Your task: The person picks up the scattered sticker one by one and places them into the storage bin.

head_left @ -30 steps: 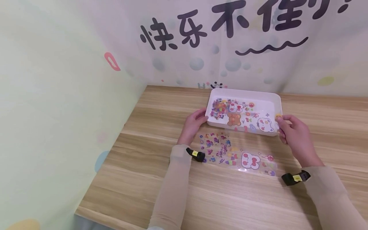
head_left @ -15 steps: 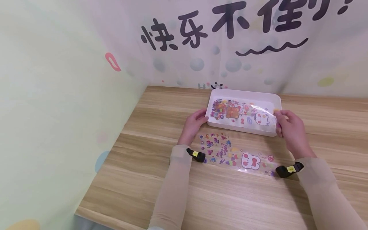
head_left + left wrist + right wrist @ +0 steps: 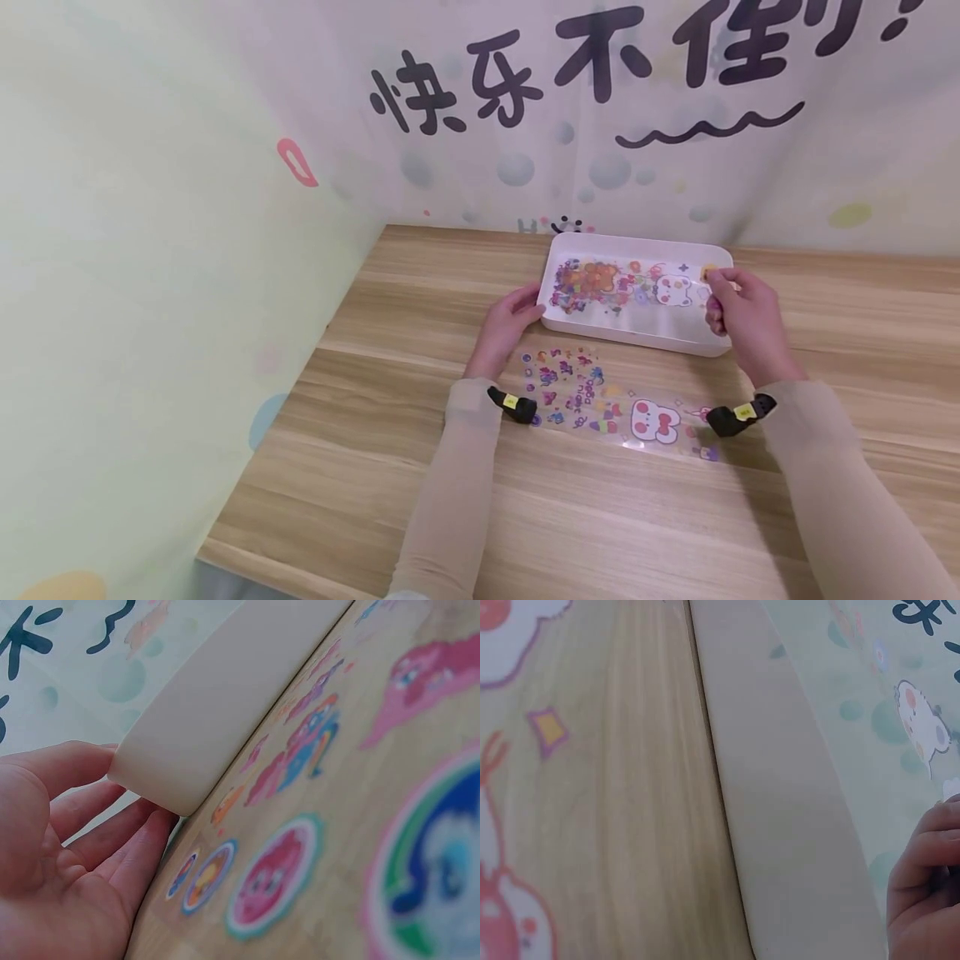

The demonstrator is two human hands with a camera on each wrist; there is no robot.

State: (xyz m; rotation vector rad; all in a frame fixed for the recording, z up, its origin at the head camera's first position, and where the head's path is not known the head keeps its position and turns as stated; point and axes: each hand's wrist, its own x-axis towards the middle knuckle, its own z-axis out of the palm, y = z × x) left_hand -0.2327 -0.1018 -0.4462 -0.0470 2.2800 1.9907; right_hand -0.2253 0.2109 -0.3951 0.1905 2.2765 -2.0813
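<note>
A shallow white plastic tray (image 3: 637, 336) lies on the table. My left hand (image 3: 504, 329) holds its left end, thumb at the front corner, and in the left wrist view the fingers (image 3: 142, 832) touch the tray's end. Above the tray's right end, my right hand (image 3: 750, 321) pinches a clear sticker sheet (image 3: 672, 291) printed with a white bear. That sheet extends leftward inside the tray, over a cluster of small colourful stickers (image 3: 572, 292). In the right wrist view, curled fingers (image 3: 930, 855) show at the right edge; the pinch itself is hidden.
Clear sticker sheets lie on the table in front of the tray, one with a white rabbit (image 3: 654, 421) and one with small purple figures (image 3: 551, 387). A printed cloth (image 3: 480, 167) hangs close behind the tray. The wooden table's (image 3: 360, 483) left edge borders another cloth.
My right hand has moved left and away from me with the sheet, and the bear prints have slid left inside the tray. My left hand stays at the tray's end.
</note>
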